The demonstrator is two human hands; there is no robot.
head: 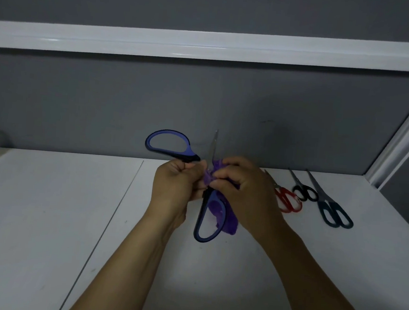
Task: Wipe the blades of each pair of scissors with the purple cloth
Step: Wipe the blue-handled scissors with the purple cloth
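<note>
The left hand (pixel 176 184) and the right hand (pixel 245 185) meet above the middle of the desk (pixel 47 216). The open scissors (pixel 200 213) are between them. The cloth (pixel 231 221) is under the right hand. Three more pairs lie side by side on the desk to the right: the near pair (pixel 286 201), the middle pair (pixel 304 191) and the end pair (pixel 333 211). The wall (pixel 80 101) is behind the desk.

**Colours of the Scissors, Cloth and Surroundings**

The large scissors (pixel 171 153) have blue handle loops edged in black and a plain silver blade (pixel 214 143). The cloth (pixel 230 220) is solid purple. Other scissors: a red-handled pair (pixel 288 200), a black-handled pair (pixel 305 192) and a dark teal-handled pair (pixel 336 214), all with grey blades. The table (pixel 47 216) is plain white with a thin dark seam (pixel 118 209); the wall (pixel 202 101) is uniform grey and the rail (pixel 207 46) glossy white.
</note>
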